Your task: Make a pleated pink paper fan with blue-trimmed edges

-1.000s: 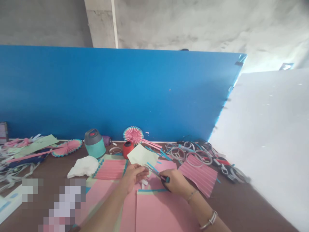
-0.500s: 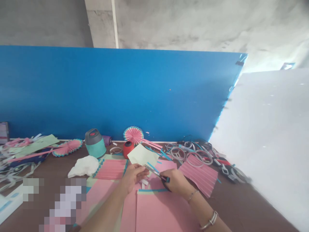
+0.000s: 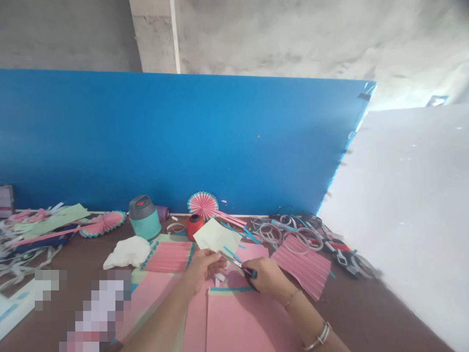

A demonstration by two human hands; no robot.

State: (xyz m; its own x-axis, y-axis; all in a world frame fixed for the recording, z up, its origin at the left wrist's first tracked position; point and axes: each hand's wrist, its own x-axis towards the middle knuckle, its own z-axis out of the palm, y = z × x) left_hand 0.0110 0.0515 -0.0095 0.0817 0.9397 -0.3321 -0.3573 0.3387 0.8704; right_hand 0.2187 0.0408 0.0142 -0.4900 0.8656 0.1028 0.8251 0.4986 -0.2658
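Note:
My right hand (image 3: 264, 274) is closed around the dark handles of a pair of scissors (image 3: 237, 263). Their blades point left, reaching the fingertips of my left hand (image 3: 207, 268). Thumb and fingers of that left hand are pinched together; whatever they hold is too small to make out. Just beyond the hands lies a pale green sheet of paper (image 3: 217, 236), with small blue strips (image 3: 232, 253) by its lower edge. Small white scraps (image 3: 219, 279) show below the left fingers. Under both hands are pink sheets (image 3: 245, 318), one edged in blue and green.
A pleated pink sheet (image 3: 169, 256) lies left, another pleated pink sheet (image 3: 304, 264) right. Behind stand a teal-and-grey container (image 3: 145, 222), a red object (image 3: 194, 226) and a round paper fan (image 3: 202, 204). Tape rolls (image 3: 296, 240) crowd the right. A blue partition (image 3: 183, 142) borders the back.
The scissors' blades have turned slightly between my hands and look closer together. Both hands stay in almost the same place, and the things on the table have not moved.

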